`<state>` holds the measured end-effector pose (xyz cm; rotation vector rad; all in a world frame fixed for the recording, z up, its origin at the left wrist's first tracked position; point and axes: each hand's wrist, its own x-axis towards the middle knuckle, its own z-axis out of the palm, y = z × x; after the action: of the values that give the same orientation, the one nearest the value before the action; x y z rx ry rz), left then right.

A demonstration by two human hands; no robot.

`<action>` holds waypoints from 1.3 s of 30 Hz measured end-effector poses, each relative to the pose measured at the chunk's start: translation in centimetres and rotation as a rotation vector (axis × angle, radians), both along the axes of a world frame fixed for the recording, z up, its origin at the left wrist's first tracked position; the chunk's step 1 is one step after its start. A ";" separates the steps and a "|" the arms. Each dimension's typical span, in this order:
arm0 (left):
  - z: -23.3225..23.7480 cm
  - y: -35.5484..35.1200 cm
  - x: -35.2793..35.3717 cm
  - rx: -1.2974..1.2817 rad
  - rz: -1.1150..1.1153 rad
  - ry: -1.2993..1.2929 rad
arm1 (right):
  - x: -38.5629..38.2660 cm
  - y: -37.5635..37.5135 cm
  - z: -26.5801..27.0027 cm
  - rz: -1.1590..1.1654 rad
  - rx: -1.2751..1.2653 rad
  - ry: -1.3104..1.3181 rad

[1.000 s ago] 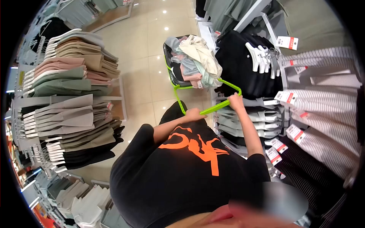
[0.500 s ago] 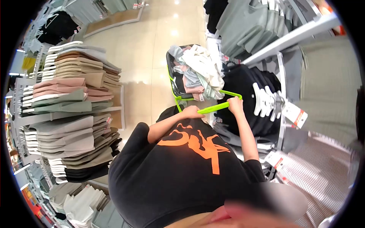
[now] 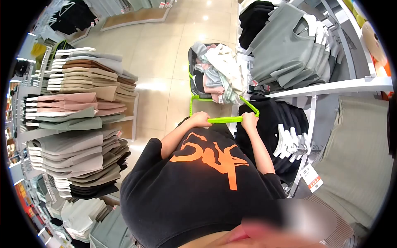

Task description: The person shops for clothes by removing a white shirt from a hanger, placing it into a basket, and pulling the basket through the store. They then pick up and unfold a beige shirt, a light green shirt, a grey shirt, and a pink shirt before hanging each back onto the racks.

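Note:
A green handle bar [image 3: 225, 120] belongs to a dark shopping cart [image 3: 192, 80] piled with pale, pink and grey clothes [image 3: 217, 70]. My left hand [image 3: 199, 120] grips the bar's left end and my right hand [image 3: 249, 120] grips its right end. The cart stands on the tiled floor ahead of me. My black T-shirt with an orange print [image 3: 211, 157] fills the lower middle of the view.
On the left, racks hold folded and hung tops in tan, pink, green and black [image 3: 78, 103]. On the right hang grey-green tops [image 3: 289, 53] and black tops [image 3: 277, 124] with white hangers and price tags. A beige tiled aisle [image 3: 161, 53] runs ahead.
The cart and I have moved forward along the aisle. The striped shirts on the right have dropped out of view, and grey-green tops now hang beside the cart. Both hands stay on the handle.

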<state>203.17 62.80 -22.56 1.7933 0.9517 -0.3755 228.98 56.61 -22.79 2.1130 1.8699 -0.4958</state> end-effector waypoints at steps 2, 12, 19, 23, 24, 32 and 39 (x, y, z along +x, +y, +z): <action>-1.9 -0.7 -0.8 0.001 -0.079 0.033 | -1.1 -1.1 -1.0 -0.020 -0.060 0.014; -6.9 -2.2 -4.3 0.209 0.008 0.090 | -4.8 -0.5 -3.1 -0.026 -0.140 0.067; -6.1 -2.4 1.5 0.170 0.132 0.158 | 1.9 2.0 -5.5 0.069 -0.126 0.146; -5.9 -2.2 4.9 0.128 0.163 0.173 | 5.1 3.6 -3.4 0.104 -0.145 0.191; -5.1 -1.8 5.7 0.118 0.175 0.174 | 5.9 4.2 -3.0 0.112 -0.132 0.197; -2.0 4.9 8.6 0.127 0.348 0.130 | 8.8 12.2 -0.7 0.152 -0.078 0.178; -1.1 9.2 8.8 0.179 0.382 0.130 | 9.4 17.3 -1.8 0.171 -0.077 0.223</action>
<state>211.96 72.04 -23.69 1.7099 1.4277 -0.1689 238.35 73.87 -24.60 1.8934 2.0917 -0.7767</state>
